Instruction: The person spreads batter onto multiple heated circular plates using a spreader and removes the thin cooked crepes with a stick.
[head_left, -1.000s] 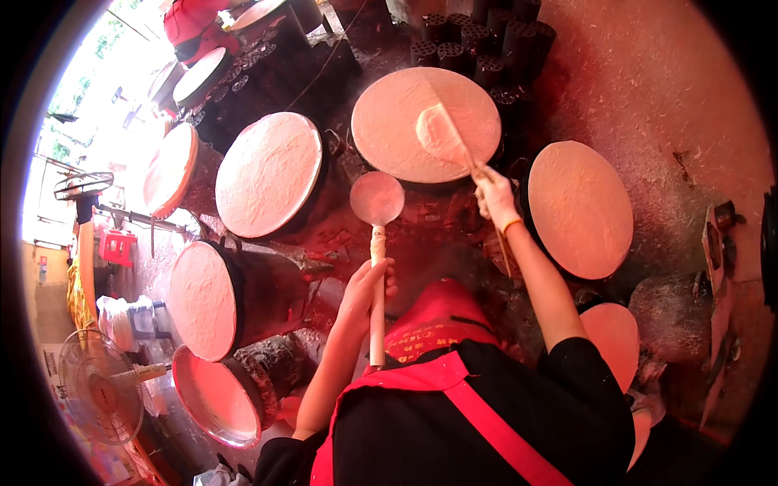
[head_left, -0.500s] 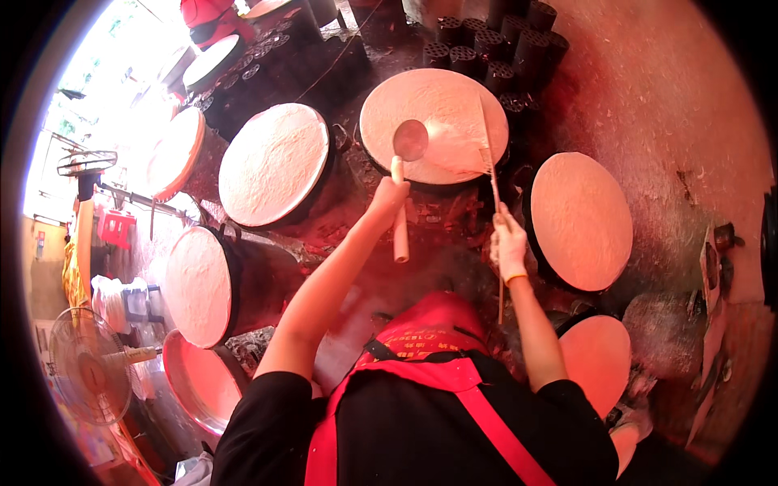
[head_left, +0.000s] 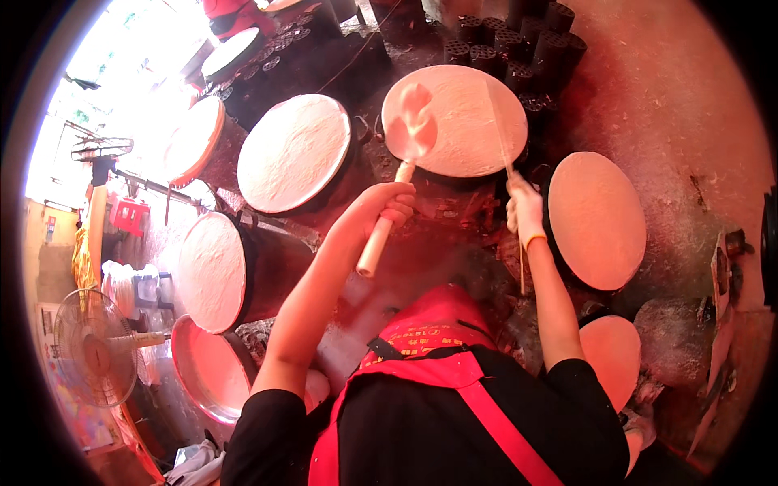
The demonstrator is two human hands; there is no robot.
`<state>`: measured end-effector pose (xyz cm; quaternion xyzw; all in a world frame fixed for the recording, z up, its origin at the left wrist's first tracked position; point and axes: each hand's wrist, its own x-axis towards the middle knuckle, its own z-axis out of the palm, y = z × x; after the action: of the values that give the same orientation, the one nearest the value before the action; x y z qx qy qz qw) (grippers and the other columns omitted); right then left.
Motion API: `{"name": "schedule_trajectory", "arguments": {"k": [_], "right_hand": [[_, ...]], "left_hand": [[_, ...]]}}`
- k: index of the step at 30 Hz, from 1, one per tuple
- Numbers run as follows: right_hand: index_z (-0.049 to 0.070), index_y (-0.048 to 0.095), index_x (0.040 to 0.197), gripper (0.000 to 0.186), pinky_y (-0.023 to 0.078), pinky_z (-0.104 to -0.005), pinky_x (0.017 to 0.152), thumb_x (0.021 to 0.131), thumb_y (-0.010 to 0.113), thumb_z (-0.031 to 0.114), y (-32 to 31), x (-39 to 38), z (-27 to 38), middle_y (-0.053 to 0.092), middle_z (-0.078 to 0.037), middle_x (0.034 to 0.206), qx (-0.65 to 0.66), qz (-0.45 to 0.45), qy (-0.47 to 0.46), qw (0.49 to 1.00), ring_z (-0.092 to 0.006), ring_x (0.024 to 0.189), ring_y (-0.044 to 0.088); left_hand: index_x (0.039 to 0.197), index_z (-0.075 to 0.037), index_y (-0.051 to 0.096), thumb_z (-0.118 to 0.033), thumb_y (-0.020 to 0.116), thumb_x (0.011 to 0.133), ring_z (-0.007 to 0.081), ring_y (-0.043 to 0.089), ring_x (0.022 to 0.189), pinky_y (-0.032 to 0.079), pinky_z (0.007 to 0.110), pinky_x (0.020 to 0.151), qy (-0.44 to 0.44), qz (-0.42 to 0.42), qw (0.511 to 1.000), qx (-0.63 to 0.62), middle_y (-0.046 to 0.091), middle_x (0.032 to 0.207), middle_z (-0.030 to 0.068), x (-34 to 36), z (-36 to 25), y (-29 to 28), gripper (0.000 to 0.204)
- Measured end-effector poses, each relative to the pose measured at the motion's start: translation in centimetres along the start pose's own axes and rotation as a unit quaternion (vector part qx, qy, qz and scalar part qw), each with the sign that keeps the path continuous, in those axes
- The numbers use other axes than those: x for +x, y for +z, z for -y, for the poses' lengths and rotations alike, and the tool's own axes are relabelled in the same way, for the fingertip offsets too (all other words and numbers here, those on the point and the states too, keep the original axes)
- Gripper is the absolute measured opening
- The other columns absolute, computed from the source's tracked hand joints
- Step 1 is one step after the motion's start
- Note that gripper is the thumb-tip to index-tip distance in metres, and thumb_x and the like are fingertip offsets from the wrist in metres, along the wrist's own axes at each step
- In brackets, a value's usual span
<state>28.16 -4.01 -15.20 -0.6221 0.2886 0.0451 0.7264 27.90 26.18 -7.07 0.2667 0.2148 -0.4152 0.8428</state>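
While the left hand [head_left: 387, 209] grips a ladle [head_left: 405, 150] tipping batter onto the round griddle [head_left: 462, 121], the right hand [head_left: 525, 212] clasps a thin stick [head_left: 509, 166]; spreading seems not yet done.

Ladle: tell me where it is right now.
In the head view, the ladle is gripped by the left hand, its bowl over the left part of the round drum top straight ahead.

A pale, cream-white sheet [head_left: 462, 121] is seen on the top round steamer, and the ladle [head_left: 409, 130] is coated in the same pale batter, its handle light tan. A red apron [head_left: 438, 356] is worn over a black shirt [head_left: 421, 429]. An orange band [head_left: 535, 239] is worn at the right wrist.
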Motion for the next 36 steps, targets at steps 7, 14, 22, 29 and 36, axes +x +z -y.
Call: {"name": "schedule_trajectory", "arguments": {"k": [7, 14, 22, 29, 36], "right_hand": [[0.008, 0.061, 0.124, 0.038, 0.043, -0.0229, 0.058, 0.091, 0.063, 0.028, 0.8, -2.8, -7.7, 0.062, 0.001, 0.08, -0.2, 0.099, -0.21, 0.952, -0.0055, 0.064, 0.051], [-0.002, 0.051, 0.13, 0.044, 0.043, -0.0275, 0.094, 0.094, 0.058, 0.023, 1.4, -5.8, -10.2, 0.058, -0.014, 0.129, -0.232, 0.106, -0.253, 0.933, -0.0168, 0.114, 0.057], [0.005, 0.054, 0.108, 0.028, 0.047, -0.0462, 0.057, 0.097, 0.05, 0.031, 15.6, -19.3, -8.1, 0.062, -0.021, 0.074, -0.401, 0.354, -0.362, 0.763, -0.0396, 0.068, 0.063], [0.003, 0.062, 0.097, 0.024, 0.043, -0.0197, 0.05, 0.096, 0.052, 0.025, 18.6, -11.3, -12.3, 0.06, -0.003, 0.077, -0.184, 0.459, 0.146, 0.857, -0.0084, 0.058, 0.054], [0.01, 0.06, 0.101, 0.012, 0.055, -0.0388, 0.075, 0.089, 0.058, 0.011, 7.0, 16.9, -27.3, 0.061, -0.007, 0.087, -0.132, 0.155, 0.371, 0.906, -0.0226, 0.077, 0.059]], "left_hand": [[0.084, -0.006, 0.043, -0.008, 0.05, 0.093, 0.0021, 0.034, 0.044, 0.025, 0.015, 0.034, 0.041, -0.124, 0.989, 0.072, 0.043, 0.068, -0.0006, -2.9, 3.2, -6.5, 0.011], [0.089, -0.006, 0.042, -0.005, 0.049, 0.092, 0.0034, 0.034, 0.047, 0.027, 0.015, 0.037, 0.065, -0.102, 0.992, -0.029, 0.041, 0.068, -0.0024, -8.8, 6.8, -9.8, 0.008], [0.095, -0.006, 0.043, -0.03, 0.06, 0.093, 0.0022, 0.032, 0.046, 0.025, 0.016, 0.036, 0.172, -0.149, 0.968, -0.11, 0.036, 0.064, -0.0044, -13.5, 12.9, -13.0, 0.029], [0.093, -0.009, 0.043, -0.014, 0.058, 0.091, 0.0022, 0.03, 0.043, 0.023, 0.018, 0.035, 0.237, -0.283, 0.911, -0.181, 0.04, 0.069, -0.0029, -15.4, 15.7, -15.3, 0.016], [0.118, -0.006, 0.046, -0.01, 0.048, 0.095, 0.0008, 0.027, 0.042, 0.021, 0.016, 0.034, 0.307, -0.33, 0.841, -0.298, 0.048, 0.08, -0.0002, -17.0, 16.9, -12.9, 0.023]]}}
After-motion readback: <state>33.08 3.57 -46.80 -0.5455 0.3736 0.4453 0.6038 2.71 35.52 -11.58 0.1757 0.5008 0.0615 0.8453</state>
